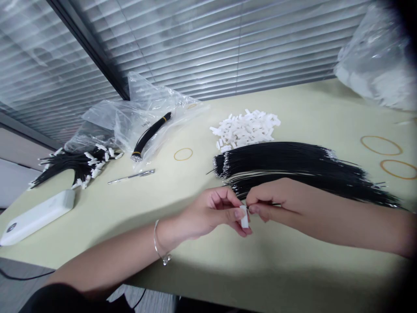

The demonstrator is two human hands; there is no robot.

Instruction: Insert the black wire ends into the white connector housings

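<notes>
Between the thumb and fingers of my left hand (224, 211) is a small white plastic connector housing (244, 216). My right hand (276, 200) pinches a thin black wire (276, 204), its end up against the housing's side. Whether the wire sits inside the housing I cannot tell, as my fingertips cover the spot. Just behind my hands lies a thick bundle of black wires (276, 158) with silvery metal ends. Beyond it is a loose heap of white connector housings (247, 127).
At the left lie black wires with white connectors (87, 165), a white oblong case (39, 215) and a pen (132, 176). A banded wire bundle (151, 134) rests on a clear plastic bag (114, 113). Rubber bands (381, 145) and another plastic bag (378, 65) are at the right.
</notes>
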